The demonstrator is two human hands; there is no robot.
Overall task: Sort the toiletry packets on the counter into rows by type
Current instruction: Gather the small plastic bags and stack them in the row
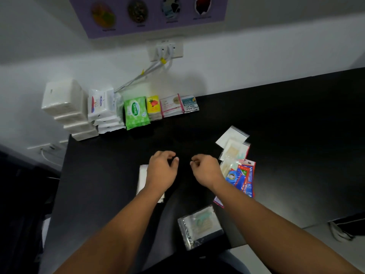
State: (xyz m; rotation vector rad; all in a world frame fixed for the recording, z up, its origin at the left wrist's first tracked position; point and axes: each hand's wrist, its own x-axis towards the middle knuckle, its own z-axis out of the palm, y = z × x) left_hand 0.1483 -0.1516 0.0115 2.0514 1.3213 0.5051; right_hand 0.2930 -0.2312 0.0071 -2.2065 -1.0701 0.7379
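**Two empty hands above a black worktop half sorted with toiletry packets**

A person's left hand [162, 167] and right hand [205, 169] hover side by side over the middle of the matte black worktop [296, 125]. Both sets of fingers are loosely curled and grip nothing.

Along the far edge, against the white wall, sorted rows run from the far left corner: stacked white tissue packs [65, 107], white soap bars in wrappers [102, 109], a green wet-wipe pack [136, 112], a yellow sachet with a strawberry picture [153, 104], a pale pink-edged sachet [170, 105] and a teal and white sachet [189, 103].

Unsorted items lie nearer the person. Toward the right sit clear zip bags with pale contents [234, 144], overlapping, and touching them glossy red and blue sachets [244, 177]. By the near edge lies a clear and silver pouch [200, 226]. A flat white packet [143, 178] lies partly hidden under the left wrist.

These loose packets look light, thin and floppy, with slick film that would likely slide over one another. They lie flat, so pinching a sealed edge or corner, or sliding one toward a worktop edge first, seems the surest hold. The zip bags seem best taken by the stiffer zip strip
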